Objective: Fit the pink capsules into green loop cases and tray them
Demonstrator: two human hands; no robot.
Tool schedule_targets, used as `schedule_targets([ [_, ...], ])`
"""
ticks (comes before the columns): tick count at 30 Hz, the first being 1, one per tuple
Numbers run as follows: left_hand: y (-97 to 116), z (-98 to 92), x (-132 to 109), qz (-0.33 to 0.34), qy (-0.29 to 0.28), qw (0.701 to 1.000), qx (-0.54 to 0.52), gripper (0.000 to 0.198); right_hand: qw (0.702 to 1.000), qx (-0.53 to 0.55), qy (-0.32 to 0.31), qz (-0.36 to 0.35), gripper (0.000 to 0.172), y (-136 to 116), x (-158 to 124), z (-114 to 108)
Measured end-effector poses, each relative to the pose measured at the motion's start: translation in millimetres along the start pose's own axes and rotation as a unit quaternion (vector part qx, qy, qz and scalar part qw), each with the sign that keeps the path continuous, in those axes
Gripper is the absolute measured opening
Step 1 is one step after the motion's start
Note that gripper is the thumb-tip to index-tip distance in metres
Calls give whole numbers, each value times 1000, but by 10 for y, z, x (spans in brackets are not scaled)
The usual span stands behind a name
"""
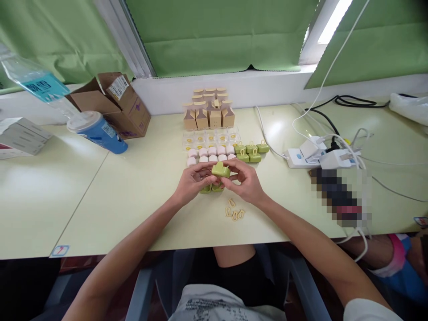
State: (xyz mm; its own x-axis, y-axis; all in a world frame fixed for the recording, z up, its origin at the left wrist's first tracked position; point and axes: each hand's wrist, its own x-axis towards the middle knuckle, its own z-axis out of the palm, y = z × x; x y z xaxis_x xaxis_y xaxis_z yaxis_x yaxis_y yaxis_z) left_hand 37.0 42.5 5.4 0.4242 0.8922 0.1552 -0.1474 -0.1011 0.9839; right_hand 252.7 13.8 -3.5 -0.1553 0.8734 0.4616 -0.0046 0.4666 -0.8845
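Between the fingertips of both hands is a small green plastic case [220, 170], held just above the table. My left hand [194, 180] pinches its left side, and my right hand [246, 180] grips its right side. Below the hands sit more green cases [205, 189], partly hidden by the fingers. Several loose cream-coloured loops [235, 216] lie nearer the table's front edge. Beyond my right hand stand several green cases [254, 157] with loops on top. Rows of pale pink pieces [212, 151] are just past my fingers.
Clear plastic cups [210, 135] and open brown cartons [215, 118] stand in rows toward the wall. At left are a blue cup [103, 133], a cardboard box [133, 111] and white boxes [23, 136]. A power strip [296, 159] with cables lies at right. Someone's arm [371, 249] shows at lower right.
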Motion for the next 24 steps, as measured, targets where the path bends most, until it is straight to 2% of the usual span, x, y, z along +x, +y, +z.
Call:
schedule_targets([
  [4, -12, 26, -20, 35, 53, 998, 1, 48, 996, 74, -18, 47, 47, 35, 17, 0],
  [7, -26, 32, -33, 52, 68, 996, 15, 42, 997, 57, -2, 60, 50, 34, 24, -6],
  [11, -76, 22, -30, 95, 54, 993, 48, 47, 999, -43, 26, 2, 37, 10, 18, -19],
  [15, -124, 5, -18, 105, 54, 991, 68, 60, 996, -70, -8, -49, 18, -19, 6, -17],
  [19, -112, -9, -19, 96, 52, 991, 78, 58, 998, -50, -30, -39, 17, -40, -6, -20],
  [24, -87, -12, -35, 111, 34, 988, 103, 55, 997, -72, -14, -36, 17, -54, -3, -28],
])
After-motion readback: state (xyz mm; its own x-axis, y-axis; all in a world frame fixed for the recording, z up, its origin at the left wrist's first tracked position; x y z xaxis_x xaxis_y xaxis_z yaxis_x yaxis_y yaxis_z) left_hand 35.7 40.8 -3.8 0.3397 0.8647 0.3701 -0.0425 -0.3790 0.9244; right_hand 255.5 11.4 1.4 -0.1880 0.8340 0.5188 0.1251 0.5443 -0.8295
